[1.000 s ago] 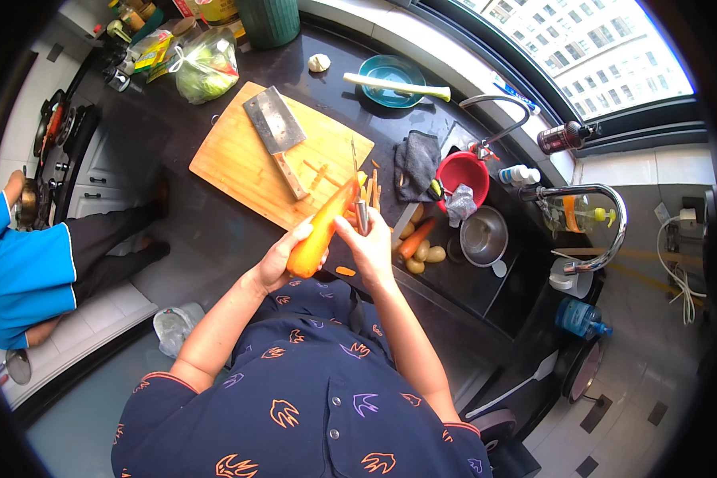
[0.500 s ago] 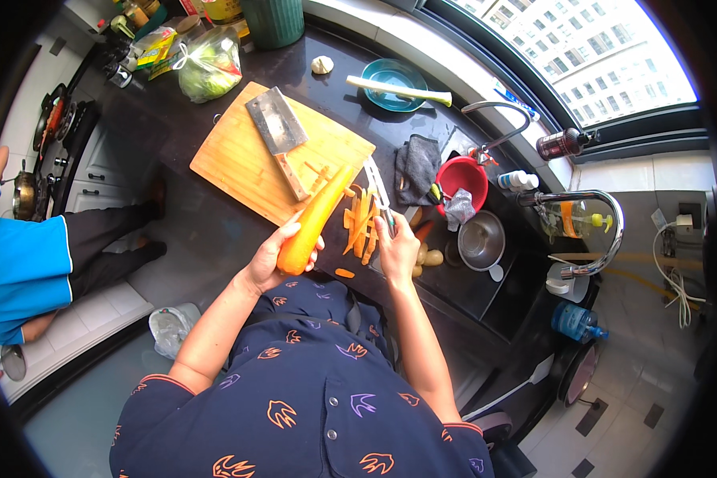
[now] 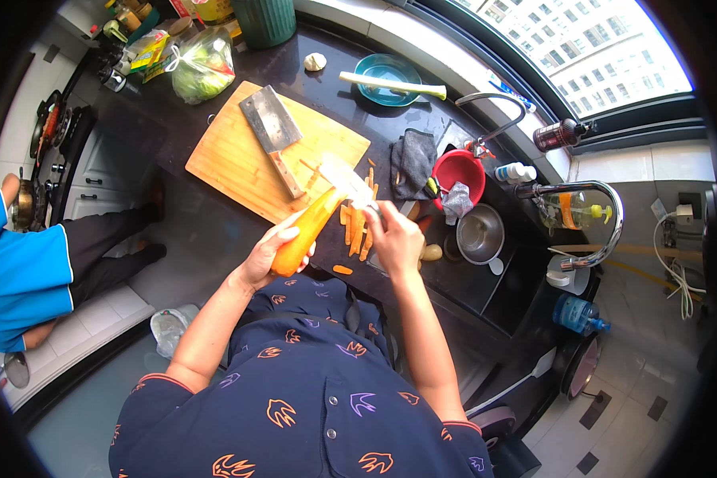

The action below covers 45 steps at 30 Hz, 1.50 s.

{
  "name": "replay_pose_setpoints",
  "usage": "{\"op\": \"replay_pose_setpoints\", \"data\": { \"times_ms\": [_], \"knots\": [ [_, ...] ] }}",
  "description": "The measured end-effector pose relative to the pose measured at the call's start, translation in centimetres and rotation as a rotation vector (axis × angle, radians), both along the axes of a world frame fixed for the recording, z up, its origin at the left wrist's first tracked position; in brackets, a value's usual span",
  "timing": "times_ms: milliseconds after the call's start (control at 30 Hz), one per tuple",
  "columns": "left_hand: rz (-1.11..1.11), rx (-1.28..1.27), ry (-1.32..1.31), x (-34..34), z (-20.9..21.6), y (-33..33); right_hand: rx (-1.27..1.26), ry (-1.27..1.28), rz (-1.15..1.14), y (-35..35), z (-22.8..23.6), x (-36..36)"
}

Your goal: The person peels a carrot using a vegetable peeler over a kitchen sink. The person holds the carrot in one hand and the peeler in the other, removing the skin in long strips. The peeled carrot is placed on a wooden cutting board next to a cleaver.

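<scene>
My left hand [image 3: 260, 256] is closed around the thick end of a large orange carrot [image 3: 306, 233], which points up and away toward the cutting board. My right hand [image 3: 400, 239] grips a peeler [image 3: 360, 196], whose white frame is blurred and glaring at the carrot's thin end; I cannot tell whether its blade touches. Orange carrot peels [image 3: 357, 231] lie below on the dark counter, beside the board. The wooden cutting board [image 3: 223, 147] holds a cleaver [image 3: 271, 119] with a wooden handle and a few peel scraps.
Beyond the board are a garlic bulb [image 3: 315, 62] and a teal plate [image 3: 387, 97] with a pale green stalk across it. A grey cloth [image 3: 413, 163], red bowl [image 3: 459, 177] and steel bowl [image 3: 479, 234] are by the sink. At left, a person in blue [image 3: 28, 275] stands near the stove.
My right hand has brought the peeler leftward to the carrot's thin end. The carrot has shifted slightly down and left in my left hand. The person in blue has raised an arm slightly toward a pot.
</scene>
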<state>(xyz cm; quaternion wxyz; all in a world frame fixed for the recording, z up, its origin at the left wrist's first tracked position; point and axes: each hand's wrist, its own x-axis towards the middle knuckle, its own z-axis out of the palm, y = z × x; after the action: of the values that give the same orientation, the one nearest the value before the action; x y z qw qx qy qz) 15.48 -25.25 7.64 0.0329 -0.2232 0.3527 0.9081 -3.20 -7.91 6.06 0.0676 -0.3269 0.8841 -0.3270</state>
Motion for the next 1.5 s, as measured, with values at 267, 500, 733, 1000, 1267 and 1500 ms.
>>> {"op": "replay_pose_setpoints", "data": {
  "times_ms": [267, 500, 733, 1000, 1267, 1500],
  "knots": [
    [0.055, -0.420, -0.063, 0.6, 0.2, 0.2, 0.098, -0.100, -0.154, 0.9, -0.9, -0.7],
    [0.003, -0.384, -0.079, 0.7, -1.6, 0.3, -0.041, -0.130, 0.236, -1.1, 2.7, 5.9],
    [-0.068, -0.401, -0.052, 1.7, -0.8, 0.2, 0.185, -0.250, -0.110, -1.1, -1.9, -0.5],
    [-0.017, -0.448, -0.030, 2.0, -0.9, 0.1, 0.015, -0.405, -0.199, 0.9, -3.8, 0.0],
    [-0.105, -0.415, -0.131, 1.9, -1.0, -0.2, -0.276, -0.598, -0.120, 0.6, 2.0, 3.1],
    [-0.119, -0.429, -0.106, 1.3, -0.9, -0.1, -0.452, -0.825, -0.214, 0.7, 1.4, 2.1]
  ]
}}
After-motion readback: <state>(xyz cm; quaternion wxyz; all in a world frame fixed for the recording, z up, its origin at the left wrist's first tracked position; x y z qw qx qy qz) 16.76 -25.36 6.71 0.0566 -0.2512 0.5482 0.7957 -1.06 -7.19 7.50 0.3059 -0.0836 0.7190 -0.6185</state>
